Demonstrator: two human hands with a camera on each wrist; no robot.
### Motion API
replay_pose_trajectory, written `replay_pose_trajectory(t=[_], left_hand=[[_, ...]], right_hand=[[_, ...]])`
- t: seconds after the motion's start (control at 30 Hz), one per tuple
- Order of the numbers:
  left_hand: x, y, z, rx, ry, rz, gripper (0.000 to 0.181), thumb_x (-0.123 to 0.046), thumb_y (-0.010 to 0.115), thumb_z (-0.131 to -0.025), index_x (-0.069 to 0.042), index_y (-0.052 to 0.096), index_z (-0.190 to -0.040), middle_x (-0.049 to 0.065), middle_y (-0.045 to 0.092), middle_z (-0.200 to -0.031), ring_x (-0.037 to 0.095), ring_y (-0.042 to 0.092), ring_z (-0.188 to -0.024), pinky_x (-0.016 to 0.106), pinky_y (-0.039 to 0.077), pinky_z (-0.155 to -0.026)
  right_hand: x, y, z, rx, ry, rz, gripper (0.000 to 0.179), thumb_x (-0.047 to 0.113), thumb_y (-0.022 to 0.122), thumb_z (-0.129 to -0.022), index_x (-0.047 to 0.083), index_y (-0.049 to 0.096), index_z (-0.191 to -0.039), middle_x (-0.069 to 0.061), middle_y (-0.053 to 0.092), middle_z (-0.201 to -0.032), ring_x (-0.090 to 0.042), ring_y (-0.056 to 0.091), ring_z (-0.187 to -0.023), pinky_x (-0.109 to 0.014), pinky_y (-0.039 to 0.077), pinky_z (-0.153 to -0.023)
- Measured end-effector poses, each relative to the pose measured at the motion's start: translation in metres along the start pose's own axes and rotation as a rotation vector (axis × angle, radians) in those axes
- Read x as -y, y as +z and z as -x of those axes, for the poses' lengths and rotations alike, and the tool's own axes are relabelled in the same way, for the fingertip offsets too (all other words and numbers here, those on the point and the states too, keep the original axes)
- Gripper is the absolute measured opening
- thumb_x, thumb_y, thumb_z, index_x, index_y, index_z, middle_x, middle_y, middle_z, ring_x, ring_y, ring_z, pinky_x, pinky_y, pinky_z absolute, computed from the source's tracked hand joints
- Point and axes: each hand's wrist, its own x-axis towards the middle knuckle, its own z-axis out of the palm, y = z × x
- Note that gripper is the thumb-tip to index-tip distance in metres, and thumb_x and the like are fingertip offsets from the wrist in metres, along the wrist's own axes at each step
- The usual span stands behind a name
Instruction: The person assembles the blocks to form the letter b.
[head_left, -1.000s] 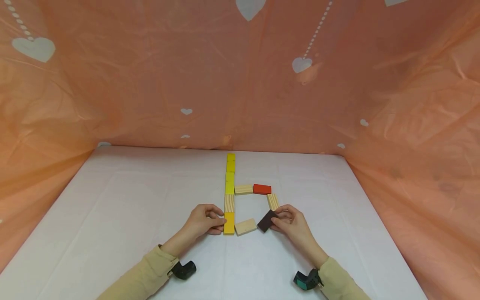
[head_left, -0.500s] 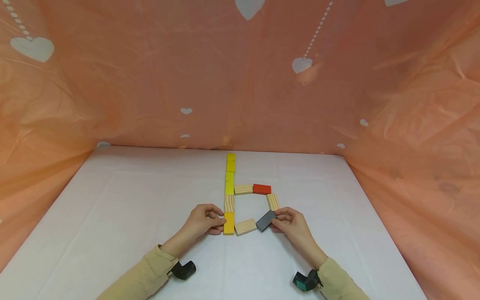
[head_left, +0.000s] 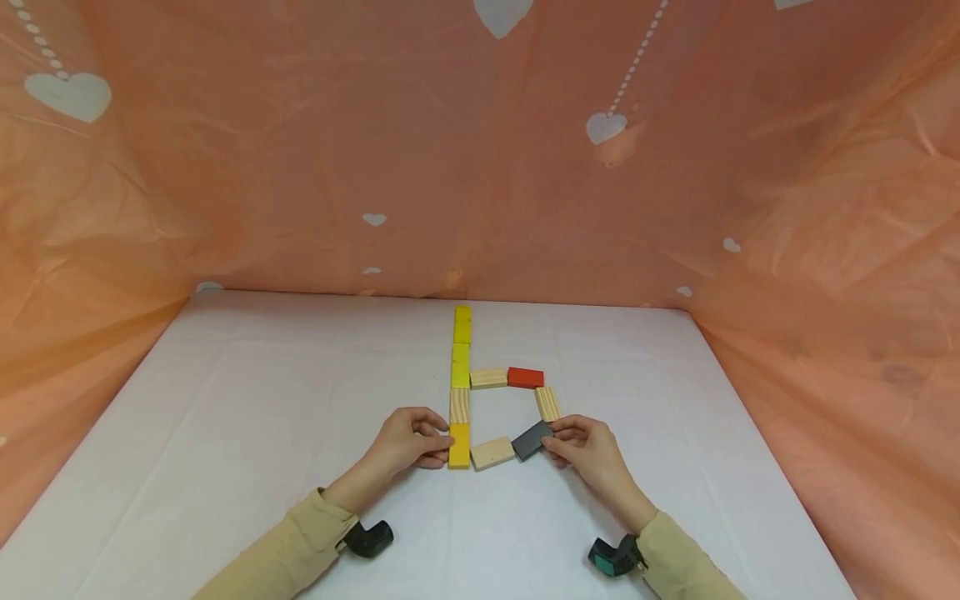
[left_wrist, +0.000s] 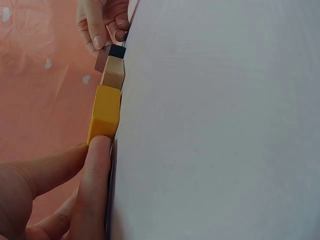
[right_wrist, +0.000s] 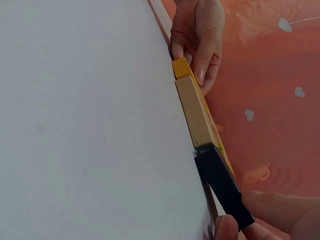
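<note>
Wooden blocks lie in a joined outline on the table. My left hand (head_left: pixel 408 437) touches the left side of the orange-yellow block (head_left: pixel 459 447) with thumb and fingertip; the left wrist view shows these extended against the block's end. A plain wood block (head_left: pixel 492 452) lies between that block and a dark grey block (head_left: pixel 532 441). My right hand (head_left: pixel 592 450) pinches the dark grey block's outer end between thumb and fingers. In the right wrist view the dark block (right_wrist: pixel 222 187) meets the corner of the plain block (right_wrist: pixel 194 112) at an angle.
Yellow blocks (head_left: pixel 461 365) and a striped block (head_left: pixel 460 406) continue the straight column away from me. A light block (head_left: pixel 488 379), a red block (head_left: pixel 526 377) and another striped block (head_left: pixel 547 403) form the outline's far and right sides. An orange curtain (head_left: pixel 420 150) surrounds the white tabletop (head_left: pixel 300 375).
The dark block has turned slightly clockwise in my right fingers, and its upper face now looks lighter grey. My left hand and the other blocks have stayed put.
</note>
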Motion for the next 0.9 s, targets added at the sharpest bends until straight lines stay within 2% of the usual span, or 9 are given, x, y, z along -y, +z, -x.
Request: replay_pose_trajectory(t=[0.2, 0.33, 0.57, 0.9], left_hand=[[0.000, 0.001, 0.000, -0.002, 0.005, -0.008, 0.021, 0.005, 0.073, -0.079, 0.006, 0.063, -0.097, 0.013, 0.059, -0.075, 0.019, 0.066, -0.058, 0.034, 0.061, -0.056], [0.000, 0.001, 0.000, -0.005, -0.002, -0.006, 0.021, 0.006, 0.073, -0.079, 0.006, 0.062, -0.097, 0.013, 0.059, -0.074, 0.019, 0.066, -0.058, 0.034, 0.061, -0.056], [-0.001, 0.001, -0.001, -0.011, -0.013, -0.006, 0.021, 0.005, 0.073, -0.080, 0.005, 0.062, -0.097, 0.013, 0.060, -0.075, 0.018, 0.065, -0.057, 0.033, 0.060, -0.055], [0.000, 0.001, 0.000, -0.005, -0.005, 0.000, 0.021, 0.005, 0.073, -0.079, 0.006, 0.062, -0.097, 0.013, 0.060, -0.074, 0.019, 0.066, -0.058, 0.034, 0.060, -0.055]], right_hand=[[0.002, -0.006, -0.003, 0.048, -0.025, 0.127, 0.027, 0.007, 0.074, -0.082, -0.005, 0.064, -0.104, -0.009, 0.065, -0.081, -0.014, 0.055, -0.058, -0.020, 0.045, -0.042], [0.003, -0.009, -0.006, 0.090, -0.013, 0.182, 0.027, 0.012, 0.074, -0.084, -0.003, 0.064, -0.104, -0.006, 0.064, -0.079, -0.014, 0.051, -0.056, -0.018, 0.039, -0.039], [0.003, -0.012, -0.010, 0.102, 0.065, 0.173, 0.029, 0.018, 0.075, -0.084, 0.000, 0.065, -0.104, -0.006, 0.060, -0.072, -0.014, 0.047, -0.054, -0.018, 0.037, -0.040], [0.005, -0.014, -0.012, 0.141, 0.079, 0.155, 0.030, 0.020, 0.075, -0.084, 0.000, 0.064, -0.104, -0.005, 0.057, -0.067, -0.011, 0.043, -0.050, -0.018, 0.033, -0.037]])
